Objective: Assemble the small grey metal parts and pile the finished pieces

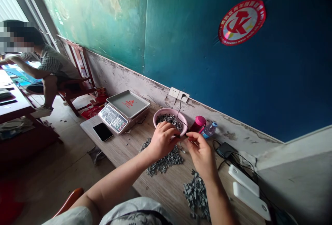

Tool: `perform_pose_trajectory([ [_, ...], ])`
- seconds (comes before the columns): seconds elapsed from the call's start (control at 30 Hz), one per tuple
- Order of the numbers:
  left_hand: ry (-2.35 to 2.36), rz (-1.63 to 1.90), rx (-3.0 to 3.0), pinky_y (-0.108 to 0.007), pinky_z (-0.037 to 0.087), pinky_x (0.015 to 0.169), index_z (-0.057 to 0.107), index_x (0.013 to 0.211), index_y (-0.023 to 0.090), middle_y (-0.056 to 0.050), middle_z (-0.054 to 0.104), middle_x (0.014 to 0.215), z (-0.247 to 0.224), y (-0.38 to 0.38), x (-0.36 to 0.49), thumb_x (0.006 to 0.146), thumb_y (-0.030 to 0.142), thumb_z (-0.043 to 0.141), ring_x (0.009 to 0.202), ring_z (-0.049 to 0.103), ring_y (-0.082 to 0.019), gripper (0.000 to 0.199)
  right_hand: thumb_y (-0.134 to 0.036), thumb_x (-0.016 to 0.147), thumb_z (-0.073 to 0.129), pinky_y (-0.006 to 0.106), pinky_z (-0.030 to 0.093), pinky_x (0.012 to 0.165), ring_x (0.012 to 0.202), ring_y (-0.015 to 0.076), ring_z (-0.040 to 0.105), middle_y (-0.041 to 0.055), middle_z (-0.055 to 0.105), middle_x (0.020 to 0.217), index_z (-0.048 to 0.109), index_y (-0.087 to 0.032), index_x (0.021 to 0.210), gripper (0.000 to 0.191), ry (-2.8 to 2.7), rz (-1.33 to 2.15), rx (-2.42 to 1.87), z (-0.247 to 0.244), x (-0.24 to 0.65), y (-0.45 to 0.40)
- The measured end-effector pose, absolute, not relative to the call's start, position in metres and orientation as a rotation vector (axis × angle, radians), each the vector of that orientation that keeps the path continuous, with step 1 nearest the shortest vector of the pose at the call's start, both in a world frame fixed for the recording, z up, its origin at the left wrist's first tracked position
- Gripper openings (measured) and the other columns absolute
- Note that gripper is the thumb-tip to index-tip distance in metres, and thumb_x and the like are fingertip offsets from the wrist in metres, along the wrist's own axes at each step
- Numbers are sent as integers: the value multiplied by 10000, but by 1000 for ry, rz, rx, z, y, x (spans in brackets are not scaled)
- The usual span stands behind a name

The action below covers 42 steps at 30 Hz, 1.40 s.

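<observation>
My left hand [164, 139] is closed in a pinch at the front rim of a pink bowl [184, 121], above a pile of small grey pieces [166, 161]. Close by on the right, my right hand [201, 150] also pinches, its fingertips pointing towards the left ones. Specks of something dark show at both sets of fingertips, too small to name. Similar grey pieces [169, 118] fill the bowl. A second heap of grey pieces [195, 194] lies beside my right forearm, which partly covers it.
A digital scale [114, 118] and a phone [103, 132] occupy the wooden table's [129, 155] left end. Behind my right hand are a pink cup [199, 123] and a water bottle [209, 129]. Cables, a black adapter [225, 150] and white power banks [250, 199] lie rightward. Another person [55, 60] sits left.
</observation>
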<state>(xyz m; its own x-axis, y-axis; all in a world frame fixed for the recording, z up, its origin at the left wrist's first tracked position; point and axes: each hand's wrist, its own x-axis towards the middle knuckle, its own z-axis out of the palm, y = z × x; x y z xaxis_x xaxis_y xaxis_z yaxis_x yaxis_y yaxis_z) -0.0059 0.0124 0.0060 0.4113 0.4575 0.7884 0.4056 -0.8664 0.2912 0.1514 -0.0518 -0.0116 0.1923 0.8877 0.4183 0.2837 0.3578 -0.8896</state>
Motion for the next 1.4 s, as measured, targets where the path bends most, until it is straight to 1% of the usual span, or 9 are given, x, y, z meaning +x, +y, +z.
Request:
perform_pose_trajectory([
  [0.17,767,1455,2738,-337,403,768,632,829,144,-51,614,802,6,6,1,801,192,594,792,518,-176,67,-353,848,572,282,512,658,717,172,603,69,631,847,562,-163,996,241,-1400,481,-1222,-15,142,-44],
  [0.33,777,1413,2641,-339,391,773,638,814,150,-51,617,799,6,9,-1,787,197,622,796,518,-179,57,-302,896,501,318,510,739,804,193,615,98,635,943,563,-162,1079,239,-1458,391,-1216,-18,144,-44],
  [0.47,675,1320,2095,-293,411,743,635,790,145,-43,625,793,1,11,-2,752,205,678,785,544,-159,84,-281,916,480,300,500,788,863,182,616,71,622,959,596,-188,981,162,-1509,366,-1162,-18,148,-44],
  [0.6,498,1159,1282,-232,417,660,612,791,130,-6,595,720,-4,7,-1,664,195,757,663,537,-101,204,-285,929,475,228,508,610,639,127,617,16,622,785,575,-203,915,130,-1497,519,-1096,-17,155,-46],
  [0.7,398,1096,1054,-228,422,680,611,741,110,-10,588,720,-5,2,0,642,171,771,670,546,-92,198,-259,926,485,217,505,626,646,123,623,6,632,743,601,-205,924,127,-1589,515,-1071,-14,158,-48],
  [0.87,336,1083,1012,-220,425,733,599,760,107,-26,586,849,-6,-3,1,669,177,759,758,555,-88,197,-257,904,513,230,526,664,735,145,653,35,660,871,617,-201,957,130,-1503,542,-1040,-12,157,-49],
  [1.0,336,1008,1091,-275,454,771,546,779,118,-60,582,949,-4,-4,2,688,265,751,812,567,-122,268,-303,878,542,263,538,658,745,171,650,63,659,888,615,-178,943,159,-1460,621,-1064,-17,158,-46],
  [1.23,548,1125,1606,-255,474,699,517,861,130,-47,589,810,-11,-7,6,814,269,615,740,575,-125,176,-331,873,558,244,506,638,697,144,596,31,619,798,568,-181,967,178,-1471,782,-1111,-18,165,-44],
  [1.4,695,1220,1747,-220,467,635,501,893,141,-22,572,801,-12,-9,9,789,208,617,690,559,-107,170,-305,879,552,253,510,679,741,143,595,32,596,846,526,-189,979,155,-1510,731,-1082,-11,164,-45],
])
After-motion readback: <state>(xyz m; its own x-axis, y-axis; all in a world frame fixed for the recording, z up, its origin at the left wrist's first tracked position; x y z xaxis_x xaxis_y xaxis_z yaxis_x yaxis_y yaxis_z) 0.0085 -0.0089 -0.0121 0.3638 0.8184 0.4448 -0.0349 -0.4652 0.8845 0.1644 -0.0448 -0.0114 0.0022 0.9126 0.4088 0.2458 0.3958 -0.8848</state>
